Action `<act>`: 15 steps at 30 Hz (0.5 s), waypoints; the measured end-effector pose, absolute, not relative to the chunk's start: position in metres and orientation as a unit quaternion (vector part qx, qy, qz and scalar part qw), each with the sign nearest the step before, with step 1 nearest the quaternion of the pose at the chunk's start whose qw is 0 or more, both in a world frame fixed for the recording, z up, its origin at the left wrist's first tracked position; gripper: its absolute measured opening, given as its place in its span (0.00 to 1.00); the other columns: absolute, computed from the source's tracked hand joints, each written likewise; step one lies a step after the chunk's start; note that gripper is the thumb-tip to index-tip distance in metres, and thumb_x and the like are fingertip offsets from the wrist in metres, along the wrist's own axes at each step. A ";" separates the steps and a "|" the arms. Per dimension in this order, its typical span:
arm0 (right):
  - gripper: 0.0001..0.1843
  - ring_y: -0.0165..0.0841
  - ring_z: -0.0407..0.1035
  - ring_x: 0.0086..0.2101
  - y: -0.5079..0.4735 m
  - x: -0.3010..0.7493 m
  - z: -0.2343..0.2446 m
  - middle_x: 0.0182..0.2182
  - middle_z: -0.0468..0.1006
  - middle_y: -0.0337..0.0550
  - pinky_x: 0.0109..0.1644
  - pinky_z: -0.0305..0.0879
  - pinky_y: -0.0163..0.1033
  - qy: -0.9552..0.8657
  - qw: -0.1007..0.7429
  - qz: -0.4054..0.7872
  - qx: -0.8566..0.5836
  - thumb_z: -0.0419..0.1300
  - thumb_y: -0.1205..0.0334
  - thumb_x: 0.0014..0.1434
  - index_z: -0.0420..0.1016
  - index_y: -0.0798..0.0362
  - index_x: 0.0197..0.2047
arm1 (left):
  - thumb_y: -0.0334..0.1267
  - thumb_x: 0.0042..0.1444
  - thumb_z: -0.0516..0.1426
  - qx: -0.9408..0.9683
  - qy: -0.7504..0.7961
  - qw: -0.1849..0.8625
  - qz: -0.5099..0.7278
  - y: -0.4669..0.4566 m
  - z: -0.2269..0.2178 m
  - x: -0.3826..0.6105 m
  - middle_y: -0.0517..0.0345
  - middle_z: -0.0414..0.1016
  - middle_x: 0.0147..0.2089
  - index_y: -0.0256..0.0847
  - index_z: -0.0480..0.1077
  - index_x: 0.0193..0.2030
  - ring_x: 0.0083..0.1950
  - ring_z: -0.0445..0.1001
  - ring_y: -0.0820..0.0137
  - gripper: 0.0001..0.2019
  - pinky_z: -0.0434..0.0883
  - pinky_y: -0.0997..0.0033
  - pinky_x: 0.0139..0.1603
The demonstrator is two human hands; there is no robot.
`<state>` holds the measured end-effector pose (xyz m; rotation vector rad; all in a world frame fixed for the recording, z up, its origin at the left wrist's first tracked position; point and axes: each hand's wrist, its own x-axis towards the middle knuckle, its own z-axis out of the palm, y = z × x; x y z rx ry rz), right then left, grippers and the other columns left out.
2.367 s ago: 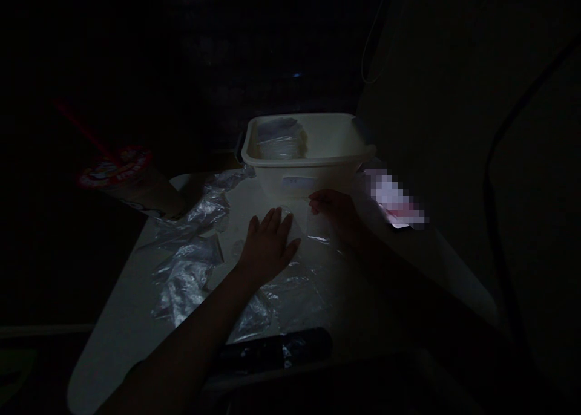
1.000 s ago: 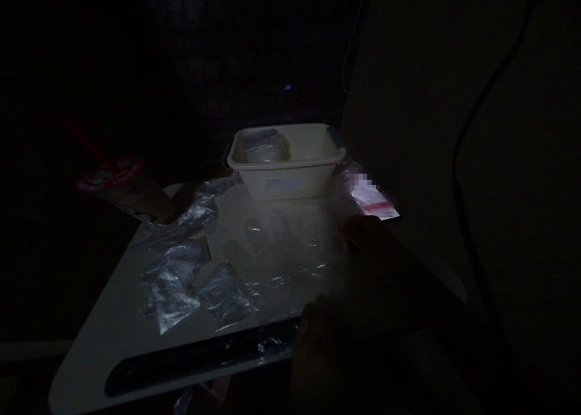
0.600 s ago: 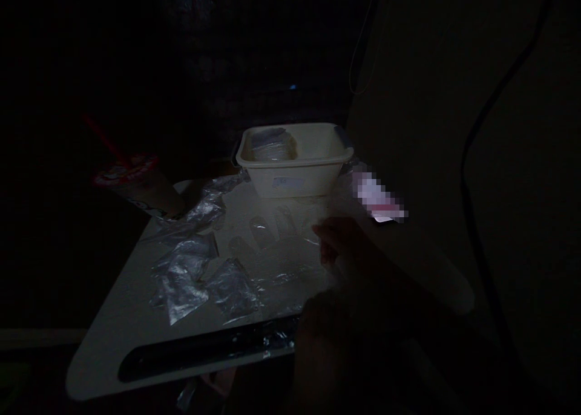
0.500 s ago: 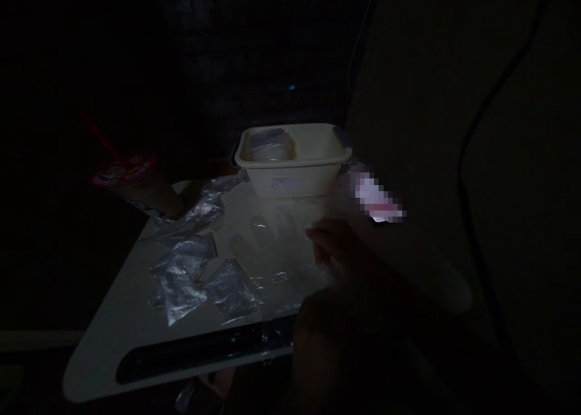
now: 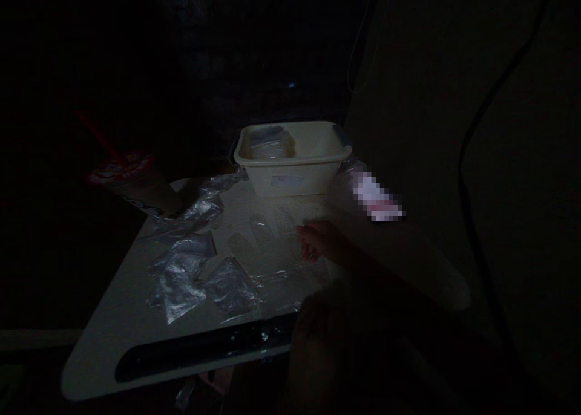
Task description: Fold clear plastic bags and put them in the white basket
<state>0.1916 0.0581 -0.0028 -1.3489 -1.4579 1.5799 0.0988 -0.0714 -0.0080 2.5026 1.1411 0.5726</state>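
Observation:
In very dim light, a clear plastic disposable glove (image 5: pixel 267 254) lies flat on a small pale table (image 5: pixel 113 324), its fingers pointing away from me. My right hand (image 5: pixel 321 242) is closed at the glove's right side, fingertips pinched at its edge. My left hand (image 5: pixel 318 327) rests low at the table's near edge, beside the glove's cuff. Its fingers look curled, but shadow hides what, if anything, they grip. Left of the glove lie a crumpled clear plastic piece (image 5: pixel 181 282) and a folded clear packet (image 5: pixel 232 289).
A cream plastic tub (image 5: pixel 290 176) with a stack of clear plastic inside stands at the back. A drink cup (image 5: pixel 140 185) with a red straw is at the left, near more crumpled plastic (image 5: pixel 204 203). A black slot (image 5: pixel 204 348) runs along the near edge. A cable (image 5: pixel 463 179) hangs right.
My right hand has moved slightly left, onto the glove's edge, with its fingers curled closer. My left hand has barely shifted.

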 end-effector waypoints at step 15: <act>0.12 0.22 0.60 0.12 0.058 0.193 0.000 0.09 0.64 0.32 0.14 0.54 0.27 -0.530 0.322 0.591 -0.516 0.48 0.61 0.51 0.63 0.56 0.20 | 0.26 0.49 0.48 0.882 0.423 0.116 0.171 -0.047 0.027 0.075 0.52 0.57 0.55 0.42 0.56 0.53 0.55 0.53 0.59 0.22 0.59 0.55 0.48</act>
